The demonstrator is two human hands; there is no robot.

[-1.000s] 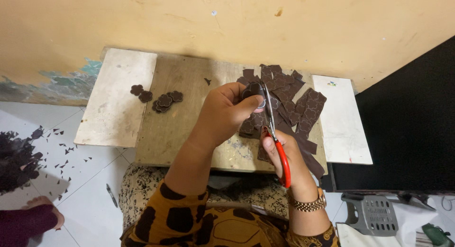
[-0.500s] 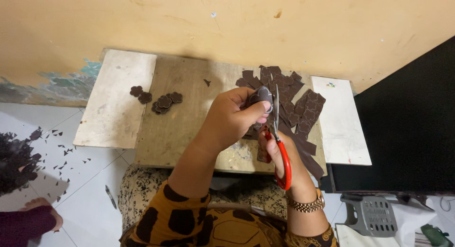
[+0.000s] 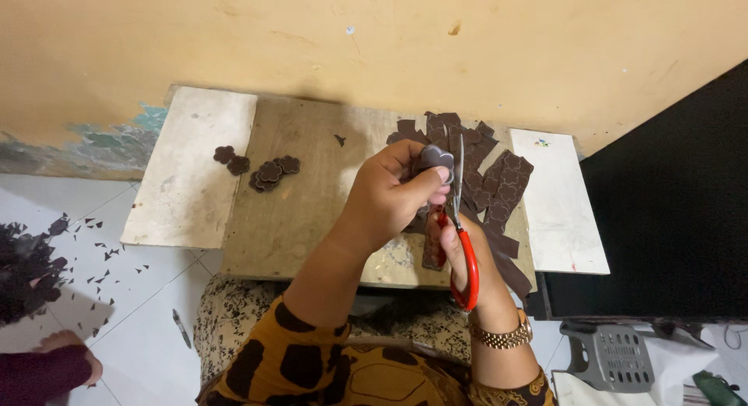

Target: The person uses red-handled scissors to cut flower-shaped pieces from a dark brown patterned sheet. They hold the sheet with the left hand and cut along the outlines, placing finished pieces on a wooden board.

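Scissors (image 3: pixel 460 219): bright metal blades with a dull sheen; handles in glossy red plastic.

Flower piece (image 3: pixel 436 155) in the left hand (image 3: pixel 389 199): dark brown, matt, smooth, looks like thin foam or felt sheet; cannot tell which.

Strips (image 3: pixel 499 188) and cut flowers (image 3: pixel 269 172): same dark matt sheet, flat, no shine.

Board (image 3: pixel 312 211): bare wood, worn, rough, pale patches and scuffs.

Side slabs (image 3: pixel 187 180): white-coated, chalky, chipped at edges.

Wall (image 3: pixel 374 40): matt ochre paint, blotched, peeling to blue-green low on the left.

Floor (image 3: pixel 140 297): white tiles, smooth, slight gloss.

Watch (image 3: pixel 502 337) on the right hand (image 3: pixel 467 250): gold-toned metal links, shiny.

Sleeve (image 3: pixel 312 359): soft printed cloth, matt.

Stool (image 3: pixel 612 355): grey moulded plastic.
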